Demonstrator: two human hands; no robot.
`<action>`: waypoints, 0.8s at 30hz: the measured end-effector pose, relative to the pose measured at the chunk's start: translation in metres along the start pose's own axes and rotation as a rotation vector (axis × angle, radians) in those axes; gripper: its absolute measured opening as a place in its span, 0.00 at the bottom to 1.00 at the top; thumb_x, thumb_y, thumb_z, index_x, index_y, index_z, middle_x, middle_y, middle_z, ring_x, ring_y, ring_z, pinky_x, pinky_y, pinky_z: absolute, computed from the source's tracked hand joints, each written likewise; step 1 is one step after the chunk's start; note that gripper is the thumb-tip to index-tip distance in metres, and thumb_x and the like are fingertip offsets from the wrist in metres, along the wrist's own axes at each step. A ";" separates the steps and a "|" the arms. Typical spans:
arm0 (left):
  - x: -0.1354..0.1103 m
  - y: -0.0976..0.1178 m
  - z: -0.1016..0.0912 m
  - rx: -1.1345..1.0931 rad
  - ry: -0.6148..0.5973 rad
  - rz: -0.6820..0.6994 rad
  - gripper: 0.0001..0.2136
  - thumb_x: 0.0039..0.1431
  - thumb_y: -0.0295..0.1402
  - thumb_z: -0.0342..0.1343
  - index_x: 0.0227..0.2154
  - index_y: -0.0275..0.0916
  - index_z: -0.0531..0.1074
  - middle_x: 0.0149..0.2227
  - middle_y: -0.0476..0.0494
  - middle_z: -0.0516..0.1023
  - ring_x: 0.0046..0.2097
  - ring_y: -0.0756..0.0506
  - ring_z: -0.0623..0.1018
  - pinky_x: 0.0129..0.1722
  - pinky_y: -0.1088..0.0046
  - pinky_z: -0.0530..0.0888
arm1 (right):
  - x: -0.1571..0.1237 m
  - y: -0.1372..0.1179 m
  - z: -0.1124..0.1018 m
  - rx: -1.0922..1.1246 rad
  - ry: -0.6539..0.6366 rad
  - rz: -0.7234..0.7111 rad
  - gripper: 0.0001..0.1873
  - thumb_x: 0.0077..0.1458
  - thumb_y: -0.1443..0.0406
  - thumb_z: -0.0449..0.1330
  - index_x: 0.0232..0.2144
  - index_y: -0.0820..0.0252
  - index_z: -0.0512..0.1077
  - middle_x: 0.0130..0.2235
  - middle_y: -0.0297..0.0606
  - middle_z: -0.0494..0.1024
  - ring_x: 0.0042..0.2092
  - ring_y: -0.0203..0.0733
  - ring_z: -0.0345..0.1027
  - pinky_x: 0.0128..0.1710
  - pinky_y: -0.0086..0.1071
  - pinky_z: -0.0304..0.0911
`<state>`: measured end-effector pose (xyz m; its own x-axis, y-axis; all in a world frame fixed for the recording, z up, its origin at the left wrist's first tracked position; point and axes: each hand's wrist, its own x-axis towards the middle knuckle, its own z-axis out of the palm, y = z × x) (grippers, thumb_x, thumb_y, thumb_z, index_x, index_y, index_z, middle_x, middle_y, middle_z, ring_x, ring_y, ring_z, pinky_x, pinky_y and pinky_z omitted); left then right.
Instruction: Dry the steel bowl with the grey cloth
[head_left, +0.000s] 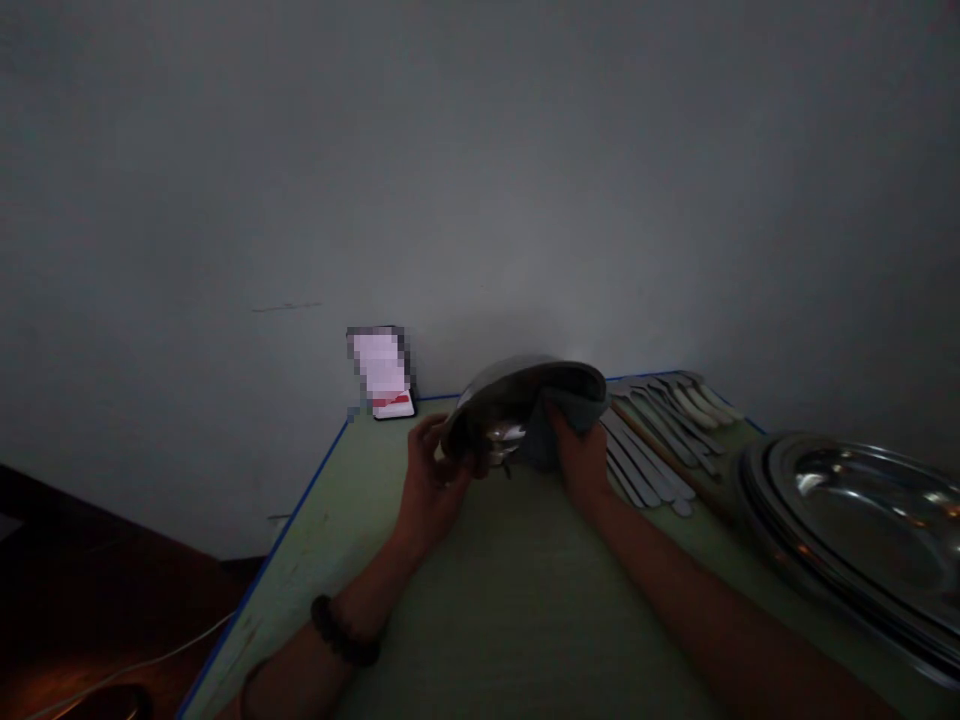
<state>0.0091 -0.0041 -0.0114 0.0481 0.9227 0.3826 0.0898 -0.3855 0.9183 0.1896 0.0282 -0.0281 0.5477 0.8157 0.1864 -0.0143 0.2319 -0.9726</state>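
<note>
A shiny steel plate [510,395] is held tilted on edge above the green table [480,600], its inside facing me. My left hand [431,475] grips the plate's lower left rim with curled fingers. My right hand [577,455] presses a grey cloth [559,420] against the plate's inner face and right rim. Both forearms reach in from the bottom; the left wrist wears a dark bead bracelet [341,632].
Several steel spoons and flat utensils [660,440] lie in rows at the table's far right. A stack of steel plates [847,525] sits at the right edge. A small stand with a blurred card [382,375] is against the wall. The blue-edged table drops off at left.
</note>
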 end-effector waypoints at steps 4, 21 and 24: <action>0.001 0.004 0.001 0.100 -0.097 -0.112 0.20 0.53 0.36 0.56 0.48 0.39 0.60 0.45 0.40 0.74 0.33 0.46 0.80 0.35 0.69 0.78 | 0.004 0.005 0.000 0.022 0.055 -0.035 0.25 0.42 0.52 0.62 0.38 0.65 0.73 0.40 0.46 0.78 0.43 0.50 0.70 0.42 0.43 0.64; 0.000 0.013 0.004 0.401 -0.113 -0.220 0.11 0.50 0.39 0.57 0.34 0.39 0.73 0.35 0.44 0.82 0.39 0.39 0.80 0.36 0.67 0.74 | -0.002 -0.005 0.000 -0.127 -0.059 -0.100 0.22 0.43 0.54 0.61 0.38 0.61 0.72 0.39 0.43 0.78 0.44 0.50 0.71 0.44 0.42 0.63; 0.001 0.010 0.002 0.498 -0.148 -0.203 0.11 0.52 0.41 0.55 0.28 0.40 0.76 0.32 0.46 0.82 0.38 0.39 0.80 0.36 0.67 0.73 | -0.005 -0.007 0.000 -0.139 -0.118 -0.107 0.17 0.44 0.54 0.61 0.34 0.59 0.74 0.37 0.42 0.79 0.42 0.50 0.72 0.42 0.40 0.64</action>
<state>0.0124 -0.0067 -0.0024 0.1170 0.9815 0.1515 0.5697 -0.1913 0.7993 0.1874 0.0225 -0.0217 0.4380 0.8485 0.2971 0.1591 0.2521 -0.9545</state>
